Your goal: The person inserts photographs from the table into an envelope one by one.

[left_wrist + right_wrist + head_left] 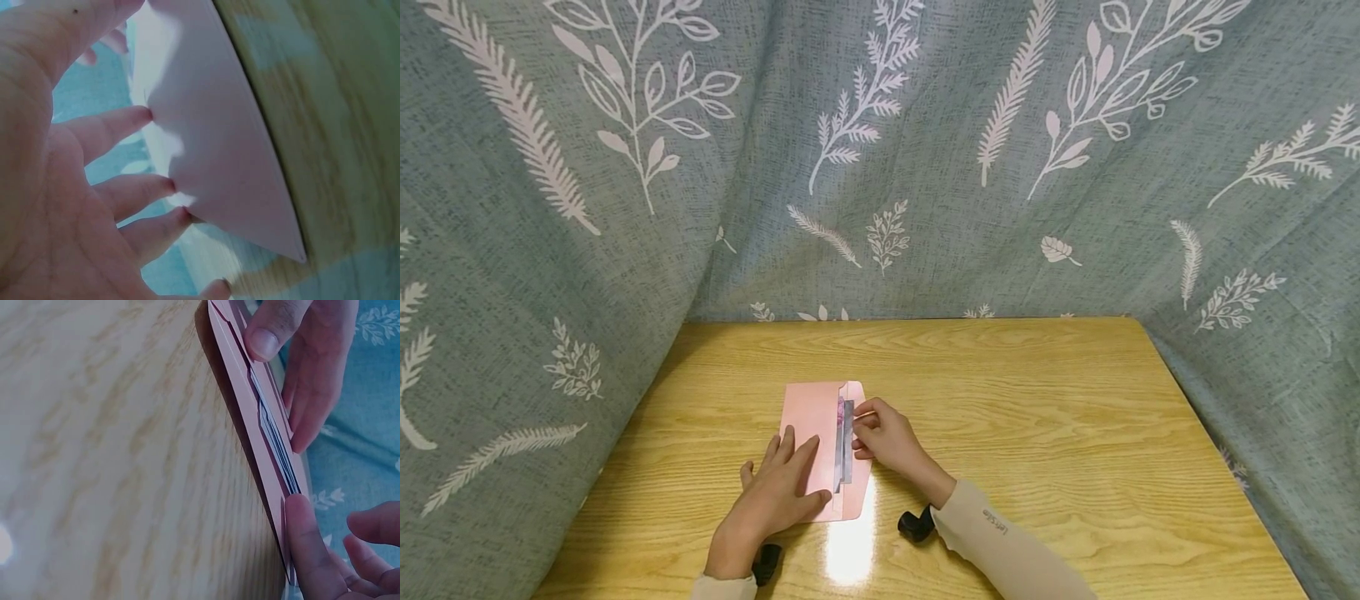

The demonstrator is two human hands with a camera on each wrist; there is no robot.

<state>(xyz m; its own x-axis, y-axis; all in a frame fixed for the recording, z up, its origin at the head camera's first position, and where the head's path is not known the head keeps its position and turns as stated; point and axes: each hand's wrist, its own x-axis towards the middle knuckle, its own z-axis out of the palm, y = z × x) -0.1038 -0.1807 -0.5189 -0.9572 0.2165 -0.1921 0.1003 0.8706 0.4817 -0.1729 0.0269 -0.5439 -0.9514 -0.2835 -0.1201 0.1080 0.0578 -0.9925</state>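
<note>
A pink envelope (811, 408) lies on the table with its flap (857, 500) folded out to the right. Thin grey-blue papers (847, 442) poke out of its mouth, with a small purple print near their top. My left hand (778, 492) rests on the envelope's front, fingers spread. In the left wrist view, those fingertips touch the pink paper (219, 131). My right hand (883, 437) is at the opening, and in the right wrist view one fingertip (301, 512) presses against the papers' edge (278, 440) while its other digits stand apart from them.
The wood-grain table (1037, 417) extends to the right and behind the envelope. A blue-green leaf-patterned cloth (925, 208) hangs along the back and both sides. Black devices (916, 527) sit at both wrists. Light glares off the table (850, 550) in front of the envelope.
</note>
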